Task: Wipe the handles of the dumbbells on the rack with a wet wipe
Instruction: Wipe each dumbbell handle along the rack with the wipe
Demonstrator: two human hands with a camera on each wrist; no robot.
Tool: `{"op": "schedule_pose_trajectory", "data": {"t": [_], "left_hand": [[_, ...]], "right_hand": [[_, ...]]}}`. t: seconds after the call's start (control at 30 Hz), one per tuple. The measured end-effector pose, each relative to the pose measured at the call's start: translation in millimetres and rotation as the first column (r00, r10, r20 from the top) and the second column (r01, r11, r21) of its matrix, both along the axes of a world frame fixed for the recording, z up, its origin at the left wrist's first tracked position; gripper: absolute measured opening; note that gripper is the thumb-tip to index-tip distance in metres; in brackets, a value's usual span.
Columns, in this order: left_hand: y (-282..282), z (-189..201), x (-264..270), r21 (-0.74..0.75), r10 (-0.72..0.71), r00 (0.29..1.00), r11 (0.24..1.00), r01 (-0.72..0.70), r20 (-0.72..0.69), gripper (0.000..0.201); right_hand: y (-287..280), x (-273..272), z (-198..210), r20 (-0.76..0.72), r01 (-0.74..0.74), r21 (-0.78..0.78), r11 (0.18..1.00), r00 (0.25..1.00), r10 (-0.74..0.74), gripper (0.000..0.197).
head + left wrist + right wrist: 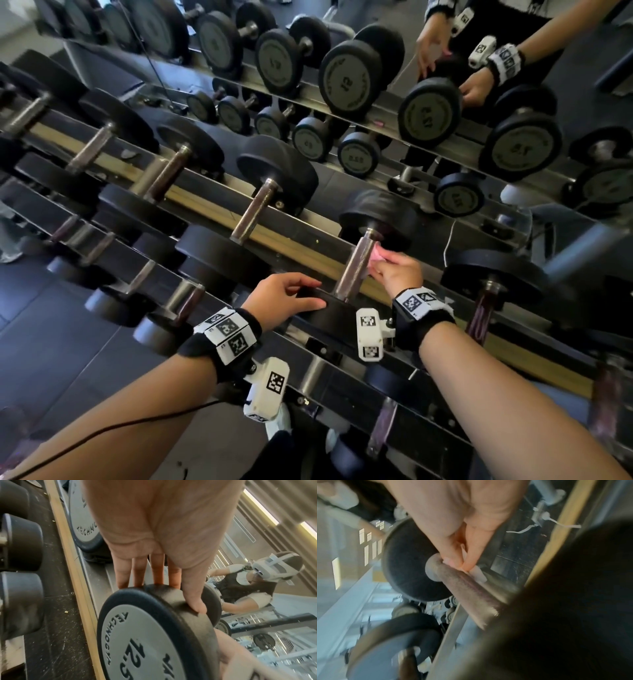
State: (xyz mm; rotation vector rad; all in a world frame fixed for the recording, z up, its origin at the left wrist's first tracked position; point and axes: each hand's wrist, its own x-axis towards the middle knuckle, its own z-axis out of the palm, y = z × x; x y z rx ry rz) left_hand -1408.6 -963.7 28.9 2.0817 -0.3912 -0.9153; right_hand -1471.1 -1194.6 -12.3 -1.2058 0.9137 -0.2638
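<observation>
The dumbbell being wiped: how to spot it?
On the rack facing the mirror, upper row, find the dumbbell marked 12.5. Only it has a left hand on its near head and a right hand pinching a pink wipe against its handle.

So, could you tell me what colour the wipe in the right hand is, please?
The wipe is pink, clearest in the head view.

wipe [376, 254]: mostly hidden — behind the handle [354, 264] and right hand [399, 274]
near plate [573, 608]: dark blur at the handle's end
</observation>
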Motion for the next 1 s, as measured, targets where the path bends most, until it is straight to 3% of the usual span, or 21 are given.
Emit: {"op": "schedule_pose_trajectory", "data": {"t": [0.1,0.2,0.3,0.43,0.5,0.57,0.7,0.8,0.9,0.97,1.0], "left_hand": [[0,0,-3,-0.004,0.046,0.999,0.999,-0.046,-0.002,0.030],[0,2,-3,-0.007,0.047,0.999,0.999,-0.047,-0.018,0.026],[0,4,-3,-0.014,0.053,0.997,0.998,-0.054,-0.048,0.026],[-1,4,0,-0.003,0.037,0.997,0.999,-0.037,-0.061,0.029],[-1,3,1,0.001,0.032,0.997,0.999,-0.032,-0.067,0.030],[-1,2,2,0.008,0.033,0.997,0.999,-0.033,-0.068,0.030],[-1,0,1,0.015,0.046,0.997,0.999,-0.045,-0.058,0.029],[-1,0,1,0.014,0.049,0.997,0.999,-0.048,-0.056,0.029],[-1,1,0,0.013,0.059,0.996,0.998,-0.058,-0.061,0.031],[-1,2,-1,0.019,0.058,0.996,0.998,-0.057,-0.062,0.032],[-1,3,-1,0.018,0.058,0.996,0.998,-0.057,-0.064,0.032]], "right_hand": [[8,-21,5,-0.110,-0.188,-0.223,0.957,0.980,0.167,0.024],[20,-38,11,-0.109,-0.358,-0.218,0.908,0.934,0.341,0.009],[10,-40,20,-0.180,-0.492,-0.248,0.834,0.870,0.460,0.008],[-16,-26,25,-0.111,-0.250,-0.394,0.884,0.968,0.224,0.015],[-14,-17,20,-0.024,-0.180,-0.325,0.928,0.983,0.182,0.015],[-5,-8,9,-0.012,-0.213,-0.281,0.936,0.976,0.218,0.017],[9,-6,-2,-0.130,-0.250,-0.432,0.866,0.968,0.215,0.016],[16,-27,6,-0.240,-0.430,-0.501,0.751,0.903,0.357,0.022],[16,-43,22,-0.391,-0.680,-0.430,0.594,0.733,0.557,0.031],[10,-45,34,-0.390,-0.746,-0.360,0.560,0.666,0.636,0.025],[6,-43,38,-0.352,-0.721,-0.372,0.585,0.693,0.629,0.020]]}}
